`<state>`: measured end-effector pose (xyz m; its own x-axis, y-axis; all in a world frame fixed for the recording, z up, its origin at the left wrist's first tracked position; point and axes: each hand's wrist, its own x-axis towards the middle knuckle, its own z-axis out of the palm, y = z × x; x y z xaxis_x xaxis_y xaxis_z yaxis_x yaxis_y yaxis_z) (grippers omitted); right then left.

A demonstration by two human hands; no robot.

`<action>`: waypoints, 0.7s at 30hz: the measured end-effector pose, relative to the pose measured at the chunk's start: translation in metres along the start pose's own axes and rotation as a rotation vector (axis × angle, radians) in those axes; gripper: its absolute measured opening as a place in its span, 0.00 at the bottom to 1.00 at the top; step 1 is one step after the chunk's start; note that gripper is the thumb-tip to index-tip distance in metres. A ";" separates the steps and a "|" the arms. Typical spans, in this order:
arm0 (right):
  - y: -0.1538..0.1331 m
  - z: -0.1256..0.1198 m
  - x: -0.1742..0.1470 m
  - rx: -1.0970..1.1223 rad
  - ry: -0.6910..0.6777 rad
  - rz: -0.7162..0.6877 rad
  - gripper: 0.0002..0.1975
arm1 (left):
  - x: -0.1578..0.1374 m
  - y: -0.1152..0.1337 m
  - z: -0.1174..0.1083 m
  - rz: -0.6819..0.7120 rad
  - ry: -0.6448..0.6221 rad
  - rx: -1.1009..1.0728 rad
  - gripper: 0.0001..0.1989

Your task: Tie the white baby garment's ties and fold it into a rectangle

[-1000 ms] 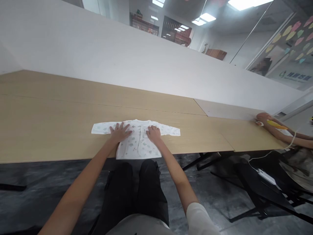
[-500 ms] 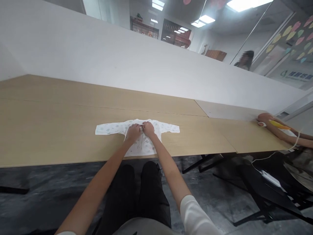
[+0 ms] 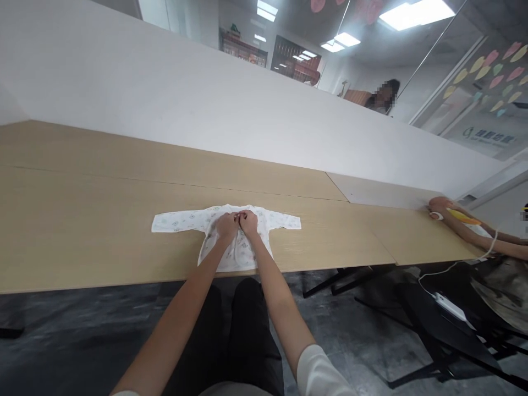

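Observation:
A small white long-sleeved shirt (image 3: 244,256) with a fine print lies spread on the table, its two sleeves stretched out to the sides and its hem near the table's front edge. At the front opening below the neckline, my left hand (image 3: 226,225) pinches the cloth with bent fingers. My right hand (image 3: 248,221) is closed on the same spot, its fingertips against those of the left. The fingers cover whatever small detail of the shirt lies between them.
The long wood-coloured table (image 3: 103,203) runs along a white partition (image 3: 185,104) with glass above. At the far right, another person's arms (image 3: 466,228) rest on the table beside a yellow thing. A black folding chair (image 3: 437,324) with a white power strip (image 3: 449,306) stands below.
Both hands have drawn a little closer together at the shirt's front opening, fingertips now meeting. The view has shifted slightly. Behind the glass, a person has moved left.

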<state>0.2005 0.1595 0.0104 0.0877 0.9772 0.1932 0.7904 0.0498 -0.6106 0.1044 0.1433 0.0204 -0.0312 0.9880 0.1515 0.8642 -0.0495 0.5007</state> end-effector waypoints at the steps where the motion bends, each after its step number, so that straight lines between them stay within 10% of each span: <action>1: 0.001 0.000 0.000 0.007 0.005 -0.004 0.18 | 0.000 0.000 0.001 -0.002 0.012 -0.005 0.21; 21: 0.011 0.011 0.004 0.257 0.112 -0.004 0.07 | 0.008 -0.007 0.017 -0.076 0.107 -0.064 0.15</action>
<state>0.2028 0.1658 -0.0043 0.1625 0.9489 0.2706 0.6123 0.1181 -0.7818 0.1067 0.1543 0.0042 -0.1517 0.9681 0.1993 0.8235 0.0123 0.5671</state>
